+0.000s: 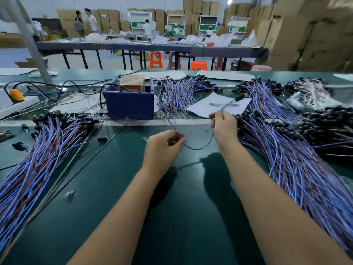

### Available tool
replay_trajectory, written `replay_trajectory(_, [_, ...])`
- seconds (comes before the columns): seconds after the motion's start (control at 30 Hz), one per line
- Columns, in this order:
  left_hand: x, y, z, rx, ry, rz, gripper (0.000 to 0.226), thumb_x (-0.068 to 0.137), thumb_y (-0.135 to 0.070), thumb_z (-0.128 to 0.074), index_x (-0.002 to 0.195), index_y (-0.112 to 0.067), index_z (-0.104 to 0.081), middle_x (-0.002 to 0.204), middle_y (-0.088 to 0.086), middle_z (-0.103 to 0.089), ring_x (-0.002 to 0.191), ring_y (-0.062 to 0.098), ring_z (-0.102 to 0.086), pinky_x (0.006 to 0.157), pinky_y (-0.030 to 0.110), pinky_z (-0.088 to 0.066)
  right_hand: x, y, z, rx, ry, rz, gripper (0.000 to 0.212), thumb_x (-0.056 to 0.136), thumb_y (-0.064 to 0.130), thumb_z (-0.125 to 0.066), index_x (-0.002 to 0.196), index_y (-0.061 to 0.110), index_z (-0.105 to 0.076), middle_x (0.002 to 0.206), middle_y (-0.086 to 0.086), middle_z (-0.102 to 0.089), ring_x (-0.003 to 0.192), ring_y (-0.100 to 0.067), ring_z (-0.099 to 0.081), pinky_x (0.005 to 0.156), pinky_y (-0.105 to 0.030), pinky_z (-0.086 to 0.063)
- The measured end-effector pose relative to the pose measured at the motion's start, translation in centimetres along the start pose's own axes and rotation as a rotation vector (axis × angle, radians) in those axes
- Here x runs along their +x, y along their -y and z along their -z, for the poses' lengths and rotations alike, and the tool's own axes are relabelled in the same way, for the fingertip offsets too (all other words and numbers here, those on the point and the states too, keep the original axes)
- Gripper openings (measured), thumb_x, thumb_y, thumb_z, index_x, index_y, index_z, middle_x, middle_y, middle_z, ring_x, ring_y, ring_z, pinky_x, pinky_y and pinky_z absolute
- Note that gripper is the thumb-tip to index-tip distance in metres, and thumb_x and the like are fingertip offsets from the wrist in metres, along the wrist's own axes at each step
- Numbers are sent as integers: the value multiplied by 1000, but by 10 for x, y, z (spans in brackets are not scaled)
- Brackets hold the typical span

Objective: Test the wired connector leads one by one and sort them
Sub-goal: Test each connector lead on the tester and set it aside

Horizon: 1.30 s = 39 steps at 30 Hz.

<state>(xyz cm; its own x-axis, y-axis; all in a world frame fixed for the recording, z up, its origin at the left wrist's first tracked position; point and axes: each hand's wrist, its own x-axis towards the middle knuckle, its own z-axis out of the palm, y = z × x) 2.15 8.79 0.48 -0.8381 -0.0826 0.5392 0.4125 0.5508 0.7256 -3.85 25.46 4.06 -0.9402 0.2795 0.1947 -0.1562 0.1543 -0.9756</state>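
Observation:
My left hand [164, 145] pinches a thin test wire that runs up toward the blue box [129, 104]. My right hand [224, 125] grips a connector lead [230, 103] whose black plug sticks up over a white paper sheet. A dark wire loop [198, 147] sags between the two hands above the green table [118, 188]. A big pile of blue-and-brown leads [34, 159] lies on the left. Another large pile [298, 165] spreads on the right.
The blue box holds a taped transformer-like block [131, 83]. More lead bundles [183, 92] lie behind, next to a white paper sheet [214, 107]. A yellow plug [16, 95] sits at far left. People work at tables beyond, among cardboard boxes.

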Motion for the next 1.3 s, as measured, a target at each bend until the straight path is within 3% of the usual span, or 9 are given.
replay_trajectory(0.13, [-10,-65,-53,-9,183,-215,7,81,-24,-75,86,-19,-76,77,-5,-73,68,10,-65,69,30,-55,28,3,58,-564,-57,102,29,102,25,-40,91,15,-65,78,-2,-58,73,-23,-53,58,-31,-33])
replay_trajectory(0.3, [-24,-107,-100,8,482,-397,18,83,-13,-69,101,-13,-74,96,8,-72,89,23,-64,76,32,-51,43,-6,119,-1016,-168,132,37,104,28,-37,75,13,-53,69,-7,-54,59,-27,-45,50,-29,-27])
replay_trajectory(0.4, [-35,-102,-117,152,712,-422,31,88,-10,-62,117,-16,-70,114,6,-67,108,27,-58,89,40,-48,44,-16,140,-1244,-123,87,32,103,28,-38,89,13,-62,88,-10,-63,77,-32,-55,61,-32,-38])
replay_trajectory(0.5, [-40,-92,-118,40,740,-398,32,89,1,-55,114,-9,-71,116,8,-68,110,28,-58,93,37,-45,38,-25,144,-1315,-67,65,33,102,31,-39,111,14,-65,111,-14,-65,102,-36,-57,78,-39,-46])
replay_trajectory(0.6, [-33,-80,-108,-21,693,-298,31,88,3,-54,110,-7,-73,110,9,-70,104,26,-62,92,34,-47,28,-26,129,-1381,-157,115,34,100,32,-40,120,13,-60,127,-18,-53,117,-36,-44,96,-42,-37])
replay_trajectory(0.7, [-25,-62,-92,-62,613,-131,29,89,2,-53,105,-9,-74,106,7,-72,100,20,-64,91,27,-47,20,-20,95,-1347,-193,230,30,95,25,-43,119,12,-56,123,-17,-47,115,-34,-38,97,-43,-32])
replay_trajectory(0.97, [3,18,9,-75,169,183,38,87,6,-47,89,-24,-71,82,-9,-72,82,14,-67,83,28,-53,-27,-11,-44,-1073,122,440,37,92,29,-49,126,16,-56,123,-11,-48,116,-30,-39,97,-39,-31])
replay_trajectory(1.17, [3,68,92,362,-289,312,31,86,0,-48,98,-17,-70,108,4,-60,85,24,-56,69,27,-35,-69,-16,-137,-811,361,398,40,93,29,-50,132,22,-54,124,-9,-49,117,-28,-40,99,-37,-32])
replay_trajectory(1.3, [7,78,112,530,-247,562,47,86,0,-44,129,-13,-54,142,15,-35,99,40,-54,78,34,-35,-71,-23,-152,-819,436,389,36,94,29,-50,128,20,-57,122,-6,-48,116,-27,-40,99,-36,-34])
